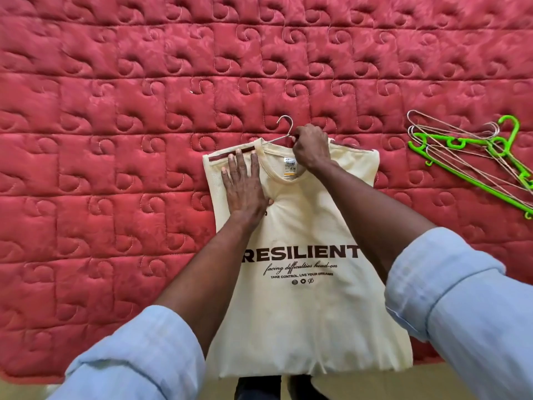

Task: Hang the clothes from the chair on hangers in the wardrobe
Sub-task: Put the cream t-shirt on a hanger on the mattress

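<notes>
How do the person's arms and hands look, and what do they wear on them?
Both arms wear light blue shirt sleeves rolled up into thick cuffs near the elbows, so the forearms are bare. The left hand and the right hand are bare too: no gloves, and no rings, watch or bracelet can be seen.

Bright, even, soft light with only faint shadows under the arms. Wide-angle bending curves the quilted bed (115, 82) toward the edges; the sleeves (467, 307) at the bottom look slightly soft.

Surface: red quilted mattress (144, 140), swirl stitching in square panels, filling nearly the whole view.
Light: even, soft, no hard shadows.
</notes>
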